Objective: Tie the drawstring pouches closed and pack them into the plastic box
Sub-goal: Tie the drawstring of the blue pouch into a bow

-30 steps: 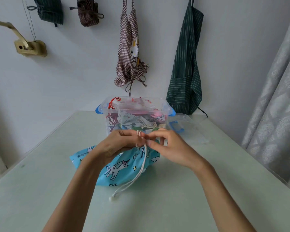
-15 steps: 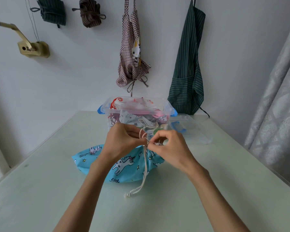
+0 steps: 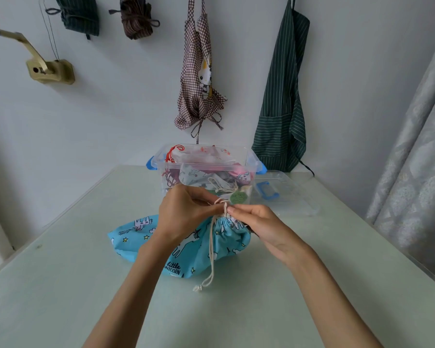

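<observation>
Head view: counter [image 3: 312, 285] carries plastic box [image 3: 246, 156], part-filled, behind blue pouch [image 3: 186, 247]. Pouch mouth now gathered tighter than a second ago; left hand [image 3: 186, 214] and right hand [image 3: 259, 222], each grip pinching cord [image 3: 212, 252]. Knot nearly done, packing next

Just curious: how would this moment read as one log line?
step: tying cord | left hand, right hand: pinching cord | blue pouch: on table | plastic box: open, holds pouches

Two hands [image 3: 186, 214], one blue pouch [image 3: 186, 244], one box [image 3: 206, 162]
</observation>
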`<state>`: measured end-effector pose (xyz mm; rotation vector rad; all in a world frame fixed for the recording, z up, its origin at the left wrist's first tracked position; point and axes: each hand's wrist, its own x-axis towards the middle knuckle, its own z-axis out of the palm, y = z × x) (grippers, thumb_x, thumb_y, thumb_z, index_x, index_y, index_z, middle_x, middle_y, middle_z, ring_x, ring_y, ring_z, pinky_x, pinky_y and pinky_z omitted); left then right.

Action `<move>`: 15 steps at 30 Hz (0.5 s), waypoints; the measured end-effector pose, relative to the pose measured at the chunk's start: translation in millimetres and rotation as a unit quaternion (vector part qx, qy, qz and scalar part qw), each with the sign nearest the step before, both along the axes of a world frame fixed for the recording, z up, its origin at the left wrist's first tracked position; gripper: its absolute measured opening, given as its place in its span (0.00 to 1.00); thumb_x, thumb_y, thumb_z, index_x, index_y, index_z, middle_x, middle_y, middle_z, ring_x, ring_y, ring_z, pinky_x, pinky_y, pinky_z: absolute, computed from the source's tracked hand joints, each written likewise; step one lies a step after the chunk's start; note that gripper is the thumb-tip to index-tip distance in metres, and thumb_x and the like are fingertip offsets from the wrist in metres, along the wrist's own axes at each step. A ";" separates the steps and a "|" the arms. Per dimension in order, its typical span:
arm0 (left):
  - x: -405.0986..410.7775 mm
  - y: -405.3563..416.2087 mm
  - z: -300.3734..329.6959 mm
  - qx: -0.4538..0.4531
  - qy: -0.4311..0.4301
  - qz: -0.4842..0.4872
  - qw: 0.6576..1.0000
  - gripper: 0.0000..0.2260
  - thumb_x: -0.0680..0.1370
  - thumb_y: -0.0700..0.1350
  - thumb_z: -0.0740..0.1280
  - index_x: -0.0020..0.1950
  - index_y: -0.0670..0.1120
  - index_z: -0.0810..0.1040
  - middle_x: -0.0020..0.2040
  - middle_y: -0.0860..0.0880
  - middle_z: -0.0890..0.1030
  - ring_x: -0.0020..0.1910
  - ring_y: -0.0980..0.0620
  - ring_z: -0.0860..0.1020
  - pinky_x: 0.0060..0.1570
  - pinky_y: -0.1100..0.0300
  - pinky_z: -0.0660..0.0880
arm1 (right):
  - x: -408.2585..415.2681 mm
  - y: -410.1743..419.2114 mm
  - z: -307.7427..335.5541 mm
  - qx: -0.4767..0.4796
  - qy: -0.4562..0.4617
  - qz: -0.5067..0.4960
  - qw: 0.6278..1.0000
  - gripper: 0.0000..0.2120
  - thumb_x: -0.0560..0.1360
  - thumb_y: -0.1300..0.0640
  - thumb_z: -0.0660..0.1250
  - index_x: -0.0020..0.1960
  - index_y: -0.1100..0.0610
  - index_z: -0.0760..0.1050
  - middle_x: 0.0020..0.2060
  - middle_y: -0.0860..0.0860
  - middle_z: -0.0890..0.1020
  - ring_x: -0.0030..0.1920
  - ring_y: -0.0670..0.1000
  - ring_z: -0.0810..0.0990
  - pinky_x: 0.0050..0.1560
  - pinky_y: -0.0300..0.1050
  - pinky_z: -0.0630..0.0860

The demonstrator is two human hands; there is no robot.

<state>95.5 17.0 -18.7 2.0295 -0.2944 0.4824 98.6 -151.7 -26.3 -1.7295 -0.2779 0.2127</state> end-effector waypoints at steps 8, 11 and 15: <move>0.2 12.3 3.6 -0.016 0.061 -0.114 0.991 0.05 0.71 0.43 0.72 0.46 0.49 0.84 0.37 0.59 0.84 0.35 0.62 0.82 0.37 0.71 0.75 | -0.8 -4.7 3.5 0.012 -0.070 -0.060 0.996 0.05 0.71 0.56 0.72 0.47 0.55 0.83 0.38 0.47 0.85 0.41 0.41 0.82 0.41 0.29 0.74; -0.4 15.8 7.4 0.046 0.043 -0.038 0.997 0.07 0.70 0.54 0.70 0.46 0.57 0.84 0.41 0.59 0.85 0.38 0.58 0.82 0.41 0.57 0.80 | 1.6 -14.5 7.3 -0.163 -0.276 -0.149 0.936 0.02 0.74 0.54 0.69 0.44 0.52 0.79 0.39 0.43 0.81 0.41 0.43 0.78 0.43 0.33 0.72; -0.2 21.4 16.7 0.063 0.027 0.013 0.998 0.07 0.72 0.53 0.71 0.48 0.54 0.85 0.46 0.55 0.85 0.41 0.56 0.82 0.46 0.48 0.80 | 9.5 -15.7 -0.5 -0.381 -0.478 -0.232 0.756 0.02 0.76 0.55 0.64 0.45 0.53 0.74 0.40 0.45 0.77 0.43 0.50 0.73 0.43 0.45 0.65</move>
